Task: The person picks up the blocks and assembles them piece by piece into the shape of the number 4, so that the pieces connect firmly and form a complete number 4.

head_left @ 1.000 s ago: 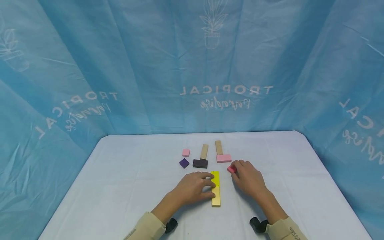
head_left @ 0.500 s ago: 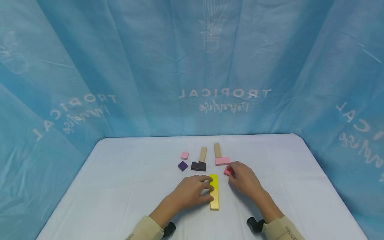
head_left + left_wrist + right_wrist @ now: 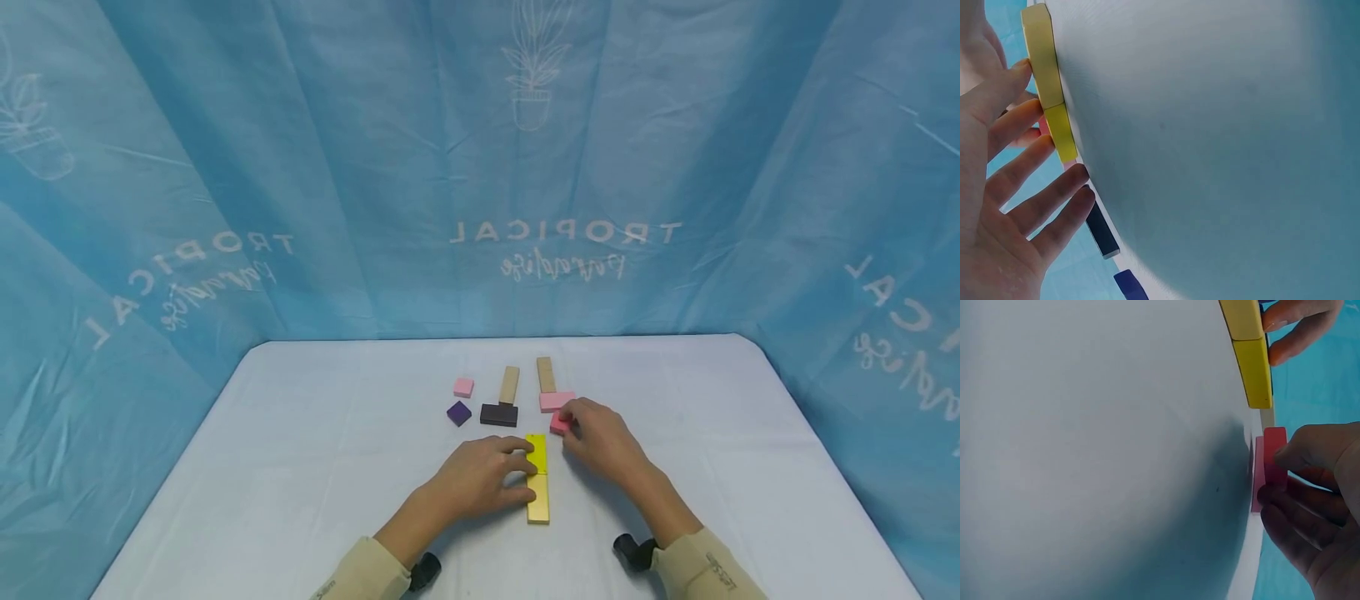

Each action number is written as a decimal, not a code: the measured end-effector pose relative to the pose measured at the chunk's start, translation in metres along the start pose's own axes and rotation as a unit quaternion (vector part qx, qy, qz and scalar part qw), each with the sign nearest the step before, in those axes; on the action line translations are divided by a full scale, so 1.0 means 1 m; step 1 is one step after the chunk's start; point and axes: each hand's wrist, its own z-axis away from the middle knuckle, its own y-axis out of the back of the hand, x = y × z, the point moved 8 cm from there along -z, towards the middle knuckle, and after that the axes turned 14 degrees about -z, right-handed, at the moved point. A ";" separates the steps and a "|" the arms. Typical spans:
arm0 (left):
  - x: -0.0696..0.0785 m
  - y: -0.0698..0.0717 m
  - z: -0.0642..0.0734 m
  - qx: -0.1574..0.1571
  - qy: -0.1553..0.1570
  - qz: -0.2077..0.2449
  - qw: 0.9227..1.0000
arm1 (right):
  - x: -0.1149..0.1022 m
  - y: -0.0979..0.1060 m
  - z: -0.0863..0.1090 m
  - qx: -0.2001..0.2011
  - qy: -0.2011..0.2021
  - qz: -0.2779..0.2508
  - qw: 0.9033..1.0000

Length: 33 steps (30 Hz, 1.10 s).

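My left hand [image 3: 480,477] rests its thumb and fingertips against the near-left side of two blocks in line, a bright yellow block [image 3: 537,450] and a pale yellow block [image 3: 538,510]. Those fingers are fairly straight in the left wrist view and do not wrap around the blocks. With thumb and fingers, my right hand [image 3: 603,442] pinches a small red block [image 3: 1275,456], partly hidden by the fingers. The red block is just in front of a pink block [image 3: 553,402]; whether they touch, I cannot tell.
Behind the hands, a black block [image 3: 498,415] lies against a tan block [image 3: 509,385], and another tan block [image 3: 546,375] meets the pink one. To the left lie a purple block [image 3: 459,413] and a small light pink block [image 3: 463,387]. Blue curtains surround the white table [image 3: 300,467].
My right hand has moved left with the red block, closer to the yellow blocks and the pink block. My left hand stays at the yellow blocks.
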 end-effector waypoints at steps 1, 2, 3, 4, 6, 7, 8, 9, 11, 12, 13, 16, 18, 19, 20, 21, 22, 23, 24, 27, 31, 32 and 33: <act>0.000 0.000 0.000 -0.001 0.000 0.000 1.000 | -0.001 -0.001 -0.002 -0.002 0.003 0.001 1.000; 0.000 0.000 0.000 -0.001 0.000 0.000 1.000 | -0.002 -0.001 -0.003 -0.004 0.004 0.003 1.000; 0.000 0.000 0.000 -0.001 0.000 0.001 1.000 | -0.003 -0.002 -0.005 -0.006 0.004 0.005 1.000; 0.000 0.000 0.000 -0.001 -0.001 0.001 1.000 | -0.004 -0.002 -0.006 -0.007 0.006 0.007 1.000; 0.000 0.001 -0.001 0.002 -0.003 -0.001 1.000 | -0.004 -0.004 -0.008 -0.011 0.004 0.008 1.000; 0.000 0.001 -0.001 0.004 -0.003 -0.002 1.000 | -0.004 -0.004 -0.009 -0.012 0.003 0.008 1.000; 0.000 0.001 -0.001 0.006 -0.005 -0.004 1.000 | -0.004 -0.005 -0.010 -0.013 0.002 0.007 1.000; 0.000 0.002 -0.001 0.008 -0.006 -0.004 1.000 | -0.005 -0.006 -0.010 -0.015 0.002 0.004 1.000; 0.000 0.002 0.000 0.009 -0.007 -0.007 1.000 | -0.006 -0.008 -0.011 -0.017 0.001 -0.001 1.000; 0.000 0.002 0.000 0.009 -0.008 -0.008 1.000 | -0.007 -0.009 -0.011 -0.018 0.001 -0.004 1.000; 0.001 0.002 0.000 0.008 -0.008 -0.008 1.000 | -0.007 -0.010 -0.011 -0.019 0.001 -0.006 1.000; 0.001 0.002 0.001 0.005 -0.008 -0.008 1.000 | -0.009 -0.012 -0.012 -0.021 0.003 -0.007 1.000; 0.000 0.002 0.001 0.006 -0.007 -0.009 1.000 | -0.009 -0.013 -0.013 -0.021 0.007 -0.008 1.000; 0.000 0.002 0.001 0.007 -0.007 -0.009 1.000 | -0.010 -0.014 -0.013 -0.023 0.009 -0.008 1.000; 0.000 0.002 0.001 0.008 -0.007 -0.009 1.000 | -0.010 -0.015 -0.014 -0.024 0.010 -0.008 1.000; 0.000 0.002 0.001 0.010 -0.008 -0.008 1.000 | -0.010 -0.016 -0.014 -0.025 0.013 -0.010 1.000; 0.001 0.002 0.001 0.012 -0.008 -0.008 1.000 | -0.009 -0.017 -0.015 -0.027 0.014 -0.010 0.999; 0.001 0.002 0.001 0.014 -0.008 -0.007 1.000 | -0.009 -0.018 -0.015 -0.028 0.016 -0.012 0.999; 0.001 0.002 0.001 0.015 -0.008 -0.007 1.000 | -0.008 -0.018 -0.016 -0.029 0.016 -0.012 0.999; 0.001 0.001 0.001 0.018 -0.008 -0.006 1.000 | -0.008 -0.019 -0.016 -0.030 0.023 -0.010 0.999; 0.000 0.000 0.001 0.017 -0.007 -0.006 1.000 | -0.009 -0.021 -0.017 -0.037 0.040 -0.008 0.999; 0.000 0.000 0.002 0.016 -0.006 -0.006 1.000 | -0.010 -0.022 -0.017 -0.039 0.045 -0.008 0.998; 0.000 0.000 0.002 0.015 -0.006 -0.005 1.000 | -0.010 -0.023 -0.018 -0.042 0.050 -0.006 0.998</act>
